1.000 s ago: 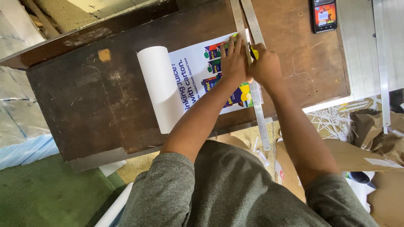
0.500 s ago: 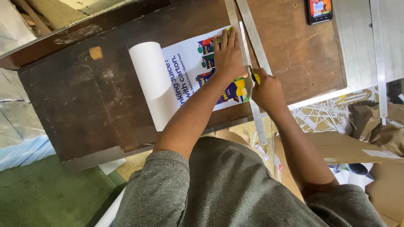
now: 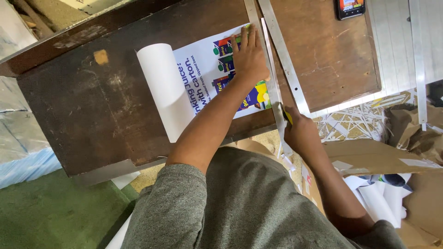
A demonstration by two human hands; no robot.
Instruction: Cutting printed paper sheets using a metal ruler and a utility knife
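Left grip (image 3: 249, 57): we press it spread flat on the poster (image 3: 203, 78).
Right grip (image 3: 300, 131): pinching our yellow cutter (image 3: 287, 115) beside the metal ruler (image 3: 270, 78).

Lighting: even, soft daylight, moderately bright; source not visible. Shadows: faint, diffuse, a thin one under the left forearm across the printed poster (image 3: 217, 78). Glare: mild sheen on the metal ruler (image 3: 282, 55) and on the white rolled end of the poster; the phone (image 3: 350, 8) screen glows. Dark wooden table (image 3: 92, 106) reads dull, scratches legible. Focus: sharp at centre; grey shirt (image 3: 249, 203) close to the lens slightly soft. Edges: slight wide-angle bowing. Motion blur: none evident.
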